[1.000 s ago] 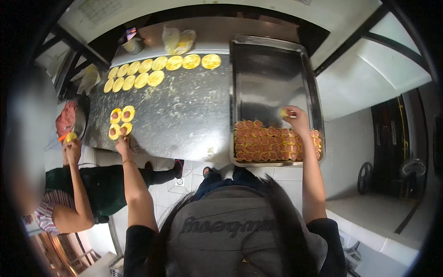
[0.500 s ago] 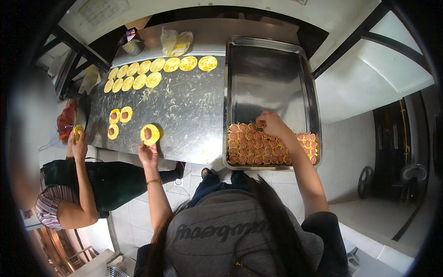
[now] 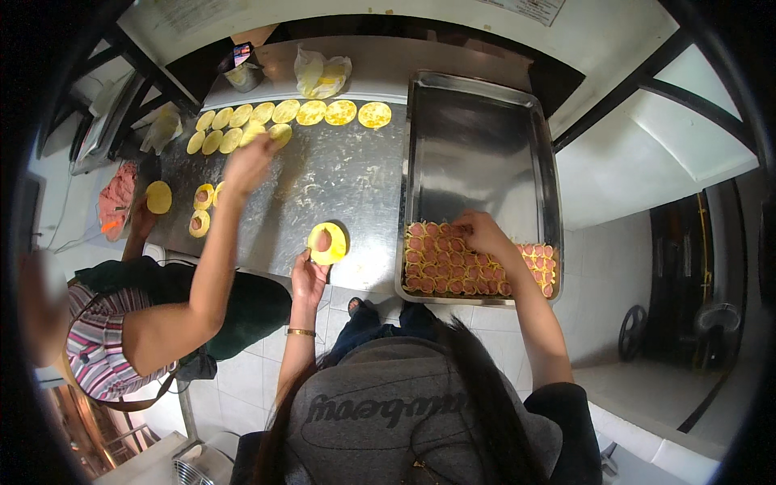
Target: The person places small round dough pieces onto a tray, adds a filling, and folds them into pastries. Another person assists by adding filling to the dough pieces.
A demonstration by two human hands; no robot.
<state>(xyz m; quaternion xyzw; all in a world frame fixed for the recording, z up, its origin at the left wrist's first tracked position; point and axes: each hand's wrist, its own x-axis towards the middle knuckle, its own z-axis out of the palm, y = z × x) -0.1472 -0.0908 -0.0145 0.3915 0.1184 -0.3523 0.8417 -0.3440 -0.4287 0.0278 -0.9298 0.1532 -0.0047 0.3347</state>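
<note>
- Your left hand (image 3: 309, 281) holds a yellow wrapper (image 3: 338, 249) topped with meat (image 3: 324, 240).
- Your right hand (image 3: 485, 234) is at the filled dumplings (image 3: 453, 270) in the metal tray (image 3: 477, 153).

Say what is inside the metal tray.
Rows of filled wrappers sit in the near part of the tray. The right hand and forearm cover part of it; what lies directly beneath them cannot be seen.

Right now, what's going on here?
The wearer's left hand holds a wrapper with pink filling near the table's edge. The right hand is at the dumplings covering the tray's near part; its grip is unclear. A co-worker's hand holds a second wrapper; the other hand reaches over the wrapper rows.
</note>
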